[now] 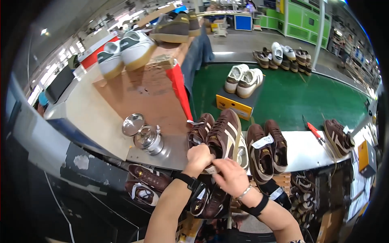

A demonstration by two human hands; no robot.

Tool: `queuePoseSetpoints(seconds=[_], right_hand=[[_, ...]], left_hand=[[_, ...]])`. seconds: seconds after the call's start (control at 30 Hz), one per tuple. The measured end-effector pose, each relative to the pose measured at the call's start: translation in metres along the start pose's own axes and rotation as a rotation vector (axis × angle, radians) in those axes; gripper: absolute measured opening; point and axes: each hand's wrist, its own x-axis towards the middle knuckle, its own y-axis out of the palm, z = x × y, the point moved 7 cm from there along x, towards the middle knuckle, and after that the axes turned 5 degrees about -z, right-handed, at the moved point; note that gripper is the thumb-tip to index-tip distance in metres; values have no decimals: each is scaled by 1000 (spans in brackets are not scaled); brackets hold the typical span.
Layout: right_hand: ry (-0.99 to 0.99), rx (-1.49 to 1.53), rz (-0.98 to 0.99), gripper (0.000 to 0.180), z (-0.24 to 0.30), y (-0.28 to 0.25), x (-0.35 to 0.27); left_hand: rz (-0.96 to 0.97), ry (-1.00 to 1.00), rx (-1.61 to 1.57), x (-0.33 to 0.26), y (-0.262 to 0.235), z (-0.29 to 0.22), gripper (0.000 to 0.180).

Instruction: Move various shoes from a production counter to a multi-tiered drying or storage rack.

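Observation:
In front of me, a dark brown sneaker (223, 131) with cream stripes and a tan sole has its toe pointing away. My left hand (199, 157) is closed at its heel opening, the fingertips partly hidden by the shoe. From the right, my right hand (231, 175) pinches the heel edge of the same sneaker. Close on its left stands another brown sneaker (198, 131) with a white tag. On the other side, a white shoe (242, 154) is partly covered. A brown pair (265, 152) with a white paper tag sits to the right.
A metal pot with a lid (149, 139) stands left. White sneakers (244, 80) rest on a shoebox (234, 106) on the green surface (283, 97). Red-handled pliers (314, 130) and a brown pair (338, 137) lie right. More brown shoes (148, 182) are below the table edge.

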Motion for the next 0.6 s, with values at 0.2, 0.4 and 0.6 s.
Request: queuePoseSetpoints(seconds=[0.2, 0.4, 0.6], right_hand=[[259, 66, -28, 15, -66, -53, -16], [379, 159, 40, 12, -84, -62, -8], [210, 108, 8, 24, -57, -31, 67]], left_hand=[[-62, 78, 25, -10, -5, 16, 41], [-134, 258, 50, -21, -24, 57, 33], [-278, 520, 233, -46, -36, 75, 25]])
